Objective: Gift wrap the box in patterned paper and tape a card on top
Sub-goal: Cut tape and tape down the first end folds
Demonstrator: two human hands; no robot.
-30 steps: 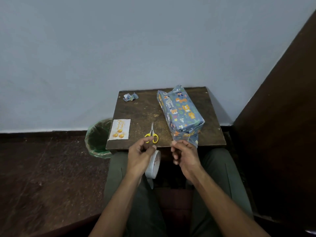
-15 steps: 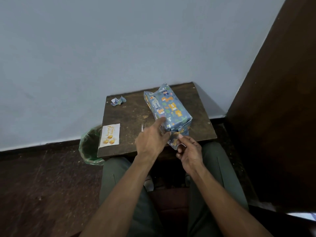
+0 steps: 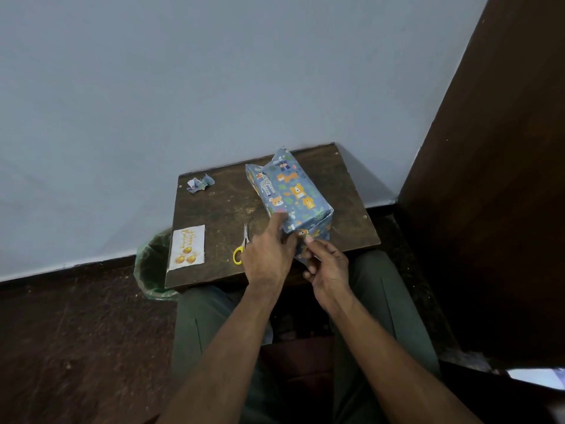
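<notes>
The box (image 3: 290, 194), covered in blue animal-print paper, lies on the right half of the desk (image 3: 226, 209), just right of the frame's centre. Its long axis runs from the near edge of the desk away toward the wall, leaning a little to the upper left. The far end shows a paper point sticking up; the near end faces the person and is where both hands meet.

The left hand (image 3: 269, 255) rests against the near left corner of the box, its index finger laid straight up the side and the other fingers lying at the end face. The right hand (image 3: 327, 264) has its fingers curled, thumb and forefinger pinching at the paper flap on the near end. Whether a bit of tape sits between those fingertips is too small to tell. Both hands are about equally close to that end; the right one is doing the fine work, and the left appears to be steadying.

My reading is that the near end is being closed, so the next move depends on pressing the flap flat against the end face, toward the wall, along the long axis.

Left of the hands lie scissors (image 3: 241, 246) with yellow handles. The card (image 3: 187, 247) sits at the desk's lower left corner, well apart from the box, not yet taped. Paper scraps (image 3: 200, 183) lie at the upper left corner. A green bin (image 3: 153, 264) stands on the floor beside the desk.
</notes>
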